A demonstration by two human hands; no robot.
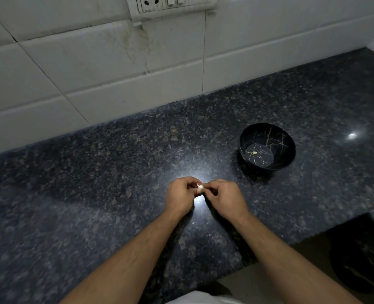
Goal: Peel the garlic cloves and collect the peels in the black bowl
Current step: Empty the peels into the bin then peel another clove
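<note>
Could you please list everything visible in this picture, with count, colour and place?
garlic clove: one, pale cream, pinched between both hands above the counter
black bowl: one, black with gold veining, on the counter to the right of the hands
peel scrap: one small piece, pale, on the bowl's floor
counter: one, dark speckled granite, across the middle of the view
wall tiles: several, white and stained, behind the counter
socket panel: one, white, on the wall at the top edge
left hand: one, fingers pinching the clove
right hand: one, grip on the clove's other side
</note>
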